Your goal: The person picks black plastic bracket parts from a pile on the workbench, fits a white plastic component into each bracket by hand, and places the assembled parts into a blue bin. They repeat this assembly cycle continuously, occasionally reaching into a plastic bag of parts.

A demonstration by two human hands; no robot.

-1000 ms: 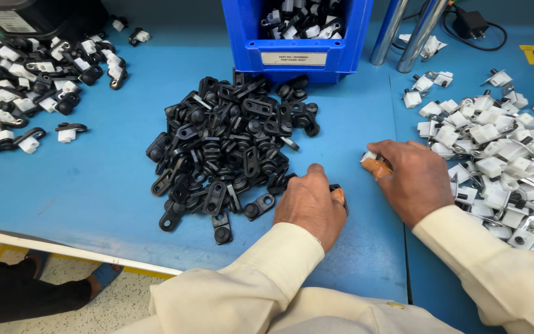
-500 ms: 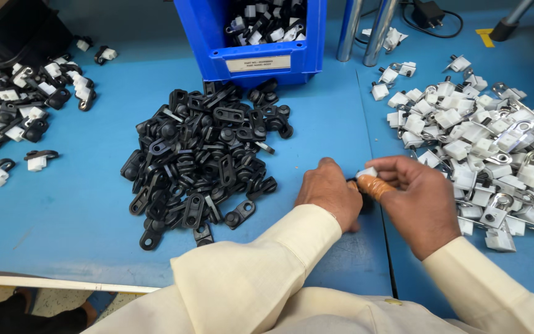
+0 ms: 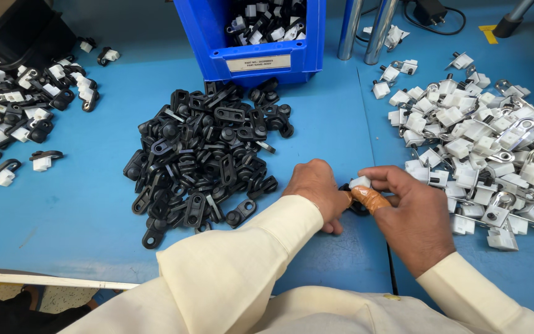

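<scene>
Head view, the only one: the left hand [image 3: 316, 188] and the right hand [image 3: 412, 216] meet over the blue table [image 3: 63, 210], just in front of the person and between the two large heaps. A second ago the hands were apart, the right one at the edge of the white heap and the left one beside the black heap; half a second ago they had come together; now they are pressed close with a small white clip [image 3: 360, 182] pinched at the fingertips of the right hand, whose taped finger [image 3: 369, 199] lies across it. A black clip [image 3: 356, 207] shows only as a dark edge under the taped finger, and which hand grips it cannot be told; the left fingers are curled shut around the joint and largely hide it. Judged from this, one piece from each heap has been picked and the two are being fitted together. The pile of black clips [image 3: 205, 154] lies just left of the hands, the pile of white and metal pieces [image 3: 483, 148] just right. Joined black-and-white pieces [image 3: 13, 117] lie spread at the far left, well apart. A blue bin [image 3: 261, 43] holding similar pieces stands at the back, with two metal posts [image 3: 366, 28] beside it.
</scene>
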